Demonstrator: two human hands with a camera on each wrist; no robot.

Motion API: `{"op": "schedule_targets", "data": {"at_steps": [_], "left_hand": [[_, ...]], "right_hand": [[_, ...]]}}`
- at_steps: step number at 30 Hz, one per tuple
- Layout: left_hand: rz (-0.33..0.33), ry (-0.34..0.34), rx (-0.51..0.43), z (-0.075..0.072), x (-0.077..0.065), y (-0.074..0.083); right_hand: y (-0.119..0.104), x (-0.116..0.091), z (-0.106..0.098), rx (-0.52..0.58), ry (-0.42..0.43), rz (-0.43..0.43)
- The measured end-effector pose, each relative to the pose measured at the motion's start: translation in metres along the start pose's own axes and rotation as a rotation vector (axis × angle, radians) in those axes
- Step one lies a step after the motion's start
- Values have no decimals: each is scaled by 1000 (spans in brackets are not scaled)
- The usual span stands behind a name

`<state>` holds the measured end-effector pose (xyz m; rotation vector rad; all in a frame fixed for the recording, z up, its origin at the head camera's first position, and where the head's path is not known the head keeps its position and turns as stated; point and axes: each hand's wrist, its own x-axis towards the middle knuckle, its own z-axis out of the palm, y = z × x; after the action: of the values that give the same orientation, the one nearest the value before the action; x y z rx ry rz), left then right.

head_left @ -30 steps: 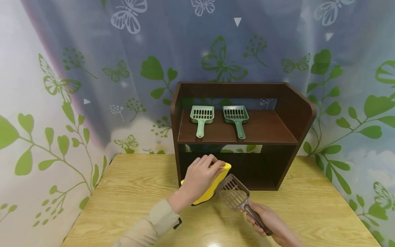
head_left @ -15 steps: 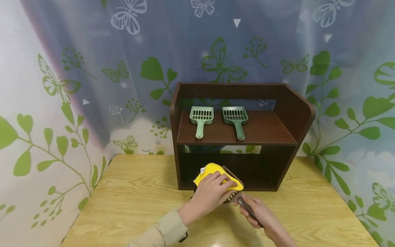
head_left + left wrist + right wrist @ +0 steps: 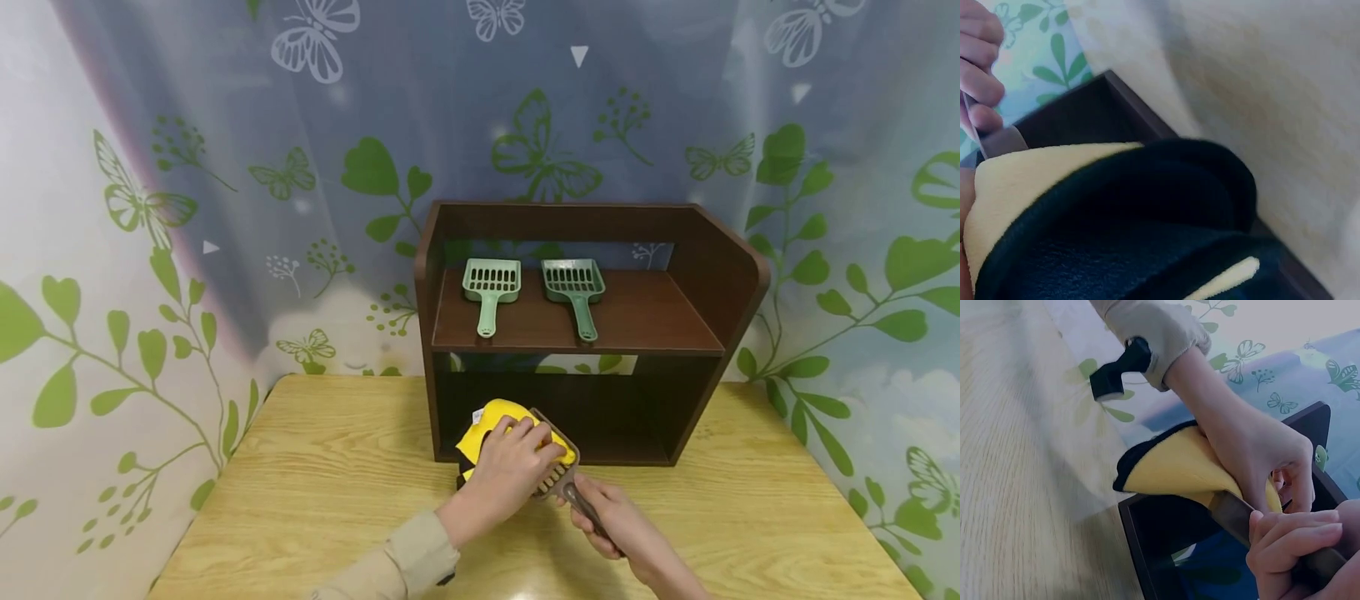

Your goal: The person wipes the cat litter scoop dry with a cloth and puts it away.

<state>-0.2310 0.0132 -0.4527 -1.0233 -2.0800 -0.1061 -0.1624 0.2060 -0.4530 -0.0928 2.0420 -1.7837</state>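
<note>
My left hand point(image 3: 512, 467) holds a yellow cleaning cloth point(image 3: 497, 414) with bent fingers against the slotted head of a grey-brown litter scoop point(image 3: 557, 478). The cloth covers most of that head; its dark underside and edging point(image 3: 1116, 250) fill the left wrist view. My right hand point(image 3: 618, 523) grips the scoop's dark handle, head tilted up to the left, above the table. In the right wrist view, the cloth point(image 3: 1179, 464) wraps over the scoop's edge point(image 3: 1234, 515), and the left thumb and fingers curl around it.
A dark brown two-tier shelf point(image 3: 577, 346) stands behind the hands on the wood-grain table point(image 3: 330, 467). On its upper board lie a light green litter scoop point(image 3: 491, 287) and a darker green litter scoop point(image 3: 576, 287). A patterned curtain point(image 3: 315, 208) hangs behind.
The left hand has brought the cloth from the scoop's left side down onto its slotted head. Since half a second ago, both hands with cloth and scoop have shifted slightly left.
</note>
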Motion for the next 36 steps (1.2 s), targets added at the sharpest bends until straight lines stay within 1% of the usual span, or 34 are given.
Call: {"op": "schedule_targets", "data": {"at_steps": [5, 7, 9, 12, 14, 16, 19, 23, 25, 28, 31, 34, 36], "left_hand": [[-52, 64, 62, 4, 0, -15], [-69, 78, 69, 4, 0, -22], [-71, 78, 65, 5, 0, -28], [-39, 48, 51, 5, -1, -34], [2, 11, 58, 4, -1, -36], [47, -31, 96, 3, -2, -36], [93, -94, 160, -2, -3, -33], [127, -170, 222, -9, -4, -30], [140, -195, 240, -12, -6, -30], [160, -214, 253, -15, -9, -31], [174, -212, 246, -16, -14, -35], [162, -183, 240, -18, -16, -42], [130, -148, 226, -20, -15, -47]], "right_hand": [[-1, -2, -1, 29, -25, -5], [0, -3, -2, 33, -34, 3], [1, -4, -4, 33, -37, 10], [3, -5, -6, 31, -30, 13], [3, -6, -8, 24, -20, 11], [3, -6, -9, 19, -7, 8], [1, -6, -11, 16, 2, 3], [0, -6, -16, 15, 1, -6], [0, -6, -19, 8, 1, -7], [1, -6, -24, 3, 15, -8], [1, -6, -29, 2, 29, -3], [1, -6, -31, -5, 31, 2], [2, -5, -30, -9, 29, 4]]}}
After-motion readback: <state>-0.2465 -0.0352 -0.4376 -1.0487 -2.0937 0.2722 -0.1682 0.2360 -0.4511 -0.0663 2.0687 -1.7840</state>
